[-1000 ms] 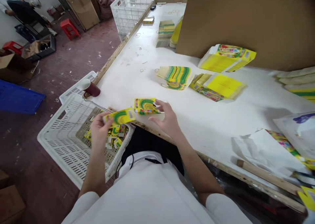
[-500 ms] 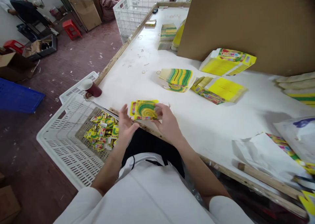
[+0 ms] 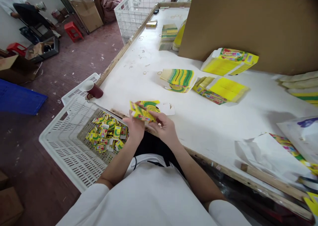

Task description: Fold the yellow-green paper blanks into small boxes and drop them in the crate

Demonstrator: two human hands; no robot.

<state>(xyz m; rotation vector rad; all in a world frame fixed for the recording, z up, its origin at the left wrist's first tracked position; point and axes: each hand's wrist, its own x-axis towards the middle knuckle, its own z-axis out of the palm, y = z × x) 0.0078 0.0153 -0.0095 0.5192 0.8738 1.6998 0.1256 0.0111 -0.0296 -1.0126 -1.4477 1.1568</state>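
Observation:
Both my hands hold a small yellow and green printed carton (image 3: 144, 114) just above the table's front edge. My left hand (image 3: 136, 128) grips its left end, with the fingers partly hidden behind it. At the right end, my right hand (image 3: 165, 128) pinches the carton between thumb and fingers. Behind it on the table lies a flat carton blank (image 3: 152, 105) with a white flap sticking out to the right. Below my left hand, several small cartons (image 3: 103, 133) lie heaped in a white plastic crate (image 3: 62, 153).
A maroon cup (image 3: 95, 89) stands at the table's left edge. Stacks of carton blanks (image 3: 179, 78) and yellow boxes (image 3: 231, 60) lie on the white table (image 3: 124, 73) before a large cardboard sheet (image 3: 248, 24). A person (image 3: 17, 6) sits far left near red stools (image 3: 74, 30).
My left hand has moved right and taken hold of a carton. That carton is now lifted and tilted between both hands, uncovering another blank on the table.

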